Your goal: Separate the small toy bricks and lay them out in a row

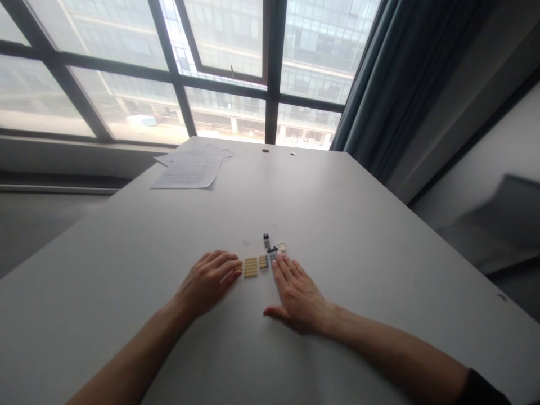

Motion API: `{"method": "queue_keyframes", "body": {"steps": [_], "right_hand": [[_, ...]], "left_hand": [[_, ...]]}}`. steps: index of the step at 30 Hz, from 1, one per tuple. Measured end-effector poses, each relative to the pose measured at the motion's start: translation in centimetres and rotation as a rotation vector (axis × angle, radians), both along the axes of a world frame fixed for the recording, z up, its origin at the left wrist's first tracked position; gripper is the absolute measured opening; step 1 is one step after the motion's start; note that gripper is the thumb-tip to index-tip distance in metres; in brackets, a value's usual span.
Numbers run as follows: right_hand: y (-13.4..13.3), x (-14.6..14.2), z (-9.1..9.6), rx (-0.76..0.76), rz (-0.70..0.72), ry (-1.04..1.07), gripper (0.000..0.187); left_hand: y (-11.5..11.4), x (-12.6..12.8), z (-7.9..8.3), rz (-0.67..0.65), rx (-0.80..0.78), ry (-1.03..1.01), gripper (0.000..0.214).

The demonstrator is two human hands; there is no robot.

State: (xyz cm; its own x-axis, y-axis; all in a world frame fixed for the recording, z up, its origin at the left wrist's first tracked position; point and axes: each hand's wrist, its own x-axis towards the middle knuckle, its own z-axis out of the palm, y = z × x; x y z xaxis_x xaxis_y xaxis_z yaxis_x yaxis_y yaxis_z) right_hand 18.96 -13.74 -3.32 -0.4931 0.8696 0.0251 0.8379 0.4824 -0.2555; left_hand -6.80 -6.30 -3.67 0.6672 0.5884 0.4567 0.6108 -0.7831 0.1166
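Note:
My left hand (pixel 211 280) rests on the table just left of a tan studded building plate (pixel 250 267). Its fingers are bent and close together, and a sliver of something tan shows at the tips, too small to name. My right hand (pixel 298 292) lies flat, fingers stretched and thumb spread, its fingertips over grey toy bricks (pixel 273 256) and partly hiding them. Between the hands sits a smaller tan and grey piece (pixel 264 262). Beyond are a black and grey piece (pixel 266 241) and a white piece (pixel 282 246), close to my right fingertips.
Loose printed sheets (pixel 189 169) lie at the far left of the white table (pixel 329 225). Two small round spots (pixel 265 150) mark its far edge. Windows (pixel 228 107) stand behind it, with a dark curtain (pixel 379 84) on the right.

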Motion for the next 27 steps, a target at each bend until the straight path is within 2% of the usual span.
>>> {"method": "queue_keyframes", "body": {"steps": [8,19,23,27], "right_hand": [[0.6,-0.6,-0.2,-0.084,-0.007,0.003,0.106],[0.2,0.0,-0.3,-0.108,-0.002,-0.016,0.107],[-0.3,1.7,-0.4,-0.083,-0.020,-0.056,0.105],[-1.0,5.3,-0.7,-0.044,-0.074,-0.142,0.099]], "left_hand": [[0.0,0.0,0.0,-0.011,-0.029,-0.006,0.020],[0.1,-0.1,-0.2,0.012,-0.027,-0.039,0.019],[0.2,-0.1,-0.1,0.010,-0.027,-0.036,0.019],[0.2,-0.1,-0.3,0.005,-0.026,-0.039,0.018]]}}
